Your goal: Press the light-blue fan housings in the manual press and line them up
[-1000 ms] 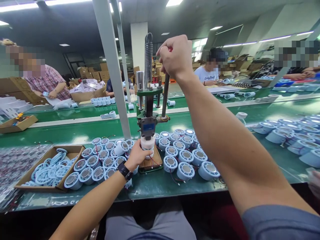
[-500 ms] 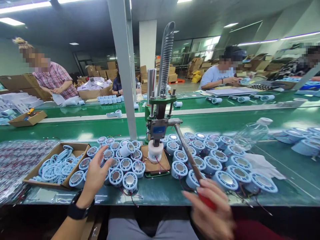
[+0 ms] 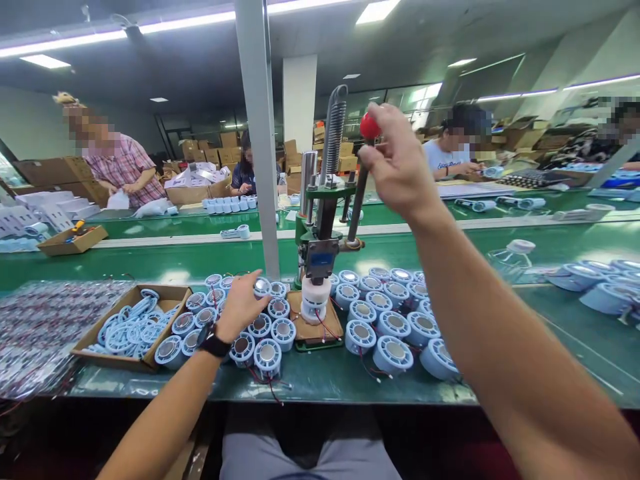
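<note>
My right hand (image 3: pixel 400 160) is closed around the red knob (image 3: pixel 370 125) at the top of the hand press lever, which points upward. Beneath the ram of the press (image 3: pixel 321 257), a round part sits in a white fixture (image 3: pixel 314 300), thin wires trailing from it. My left hand (image 3: pixel 243 310) reaches over the group left of the press. Its thumb and fingers are around a light-blue round housing (image 3: pixel 261 287) with a silver centre; the palm side is hidden. More such housings (image 3: pixel 267 357) stand close about that hand, and others (image 3: pixel 393 353) stand right of the press.
A cardboard box (image 3: pixel 150 363) of light-blue rings stands at the left, beside wired parts in clear plastic (image 3: pixel 60 327). A clear bottle (image 3: pixel 515 260) stands at the right. A grey post (image 3: pixel 257 133) rises behind the press. Co-workers sit or stand across the green bench (image 3: pixel 200 257).
My right hand has swung the lever from low in front to upright, and the ram sits higher. My left hand has moved right and closed around a housing near the press.
</note>
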A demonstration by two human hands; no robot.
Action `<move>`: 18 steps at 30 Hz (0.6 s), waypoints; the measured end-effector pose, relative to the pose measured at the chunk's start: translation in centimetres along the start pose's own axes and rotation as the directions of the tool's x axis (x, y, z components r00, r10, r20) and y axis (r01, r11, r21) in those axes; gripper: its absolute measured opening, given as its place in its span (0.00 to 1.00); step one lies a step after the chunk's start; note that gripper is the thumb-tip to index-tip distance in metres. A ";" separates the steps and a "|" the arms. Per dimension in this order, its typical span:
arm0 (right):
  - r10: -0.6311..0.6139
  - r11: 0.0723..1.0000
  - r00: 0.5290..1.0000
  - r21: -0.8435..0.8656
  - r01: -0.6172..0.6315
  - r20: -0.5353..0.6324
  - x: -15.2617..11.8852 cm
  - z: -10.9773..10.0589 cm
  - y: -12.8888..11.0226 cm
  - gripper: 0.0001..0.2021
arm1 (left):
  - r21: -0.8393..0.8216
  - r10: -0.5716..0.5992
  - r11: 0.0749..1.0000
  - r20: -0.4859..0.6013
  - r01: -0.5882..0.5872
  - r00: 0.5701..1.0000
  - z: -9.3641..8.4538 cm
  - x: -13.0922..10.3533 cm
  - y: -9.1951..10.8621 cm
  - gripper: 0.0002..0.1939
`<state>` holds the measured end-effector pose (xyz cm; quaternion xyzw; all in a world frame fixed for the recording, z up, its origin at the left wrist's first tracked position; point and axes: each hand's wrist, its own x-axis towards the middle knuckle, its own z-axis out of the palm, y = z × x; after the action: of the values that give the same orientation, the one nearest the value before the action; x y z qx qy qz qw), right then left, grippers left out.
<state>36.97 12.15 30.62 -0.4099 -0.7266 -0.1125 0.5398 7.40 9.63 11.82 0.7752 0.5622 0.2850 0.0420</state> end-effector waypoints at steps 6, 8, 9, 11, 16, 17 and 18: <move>0.361 0.898 0.932 0.280 -0.340 -0.026 -19.7 4.7 -3.3 0.24 | -0.315 0.223 0.935 0.169 -0.162 0.960 0.6 -9.1 4.4 0.31; 0.462 0.826 0.876 0.294 -0.481 0.135 -24.1 7.8 -3.5 0.36 | -0.330 0.269 0.926 0.244 -0.181 0.932 2.9 -11.2 5.8 0.31; 0.496 0.793 0.845 0.292 -0.535 0.199 -25.3 9.3 -3.3 0.41 | -0.310 0.257 0.934 0.236 -0.178 0.937 4.2 -11.9 6.2 0.30; 0.545 0.733 0.793 0.304 -0.609 0.272 -26.2 11.6 -2.8 0.47 | -0.237 0.222 0.955 0.164 -0.180 0.961 6.4 -12.4 6.5 0.28; 0.645 0.668 0.748 0.358 -0.652 0.158 -25.0 13.9 -2.3 0.44 | -0.033 0.251 0.968 0.070 -0.249 0.965 8.8 -12.5 6.5 0.27; 0.660 0.679 0.744 0.340 -0.651 0.107 -24.9 14.1 -2.4 0.43 | -0.003 0.261 0.965 0.064 -0.261 0.963 8.7 -12.7 6.6 0.27; 0.669 0.695 0.742 0.310 -0.649 0.054 -24.9 14.2 -2.7 0.41 | 0.019 0.273 0.962 0.059 -0.274 0.960 8.5 -13.1 6.7 0.27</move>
<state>27.20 7.24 3.94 -0.5493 -0.5223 0.1906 0.6239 14.54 -2.33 2.16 0.8536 0.4521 0.2585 0.0076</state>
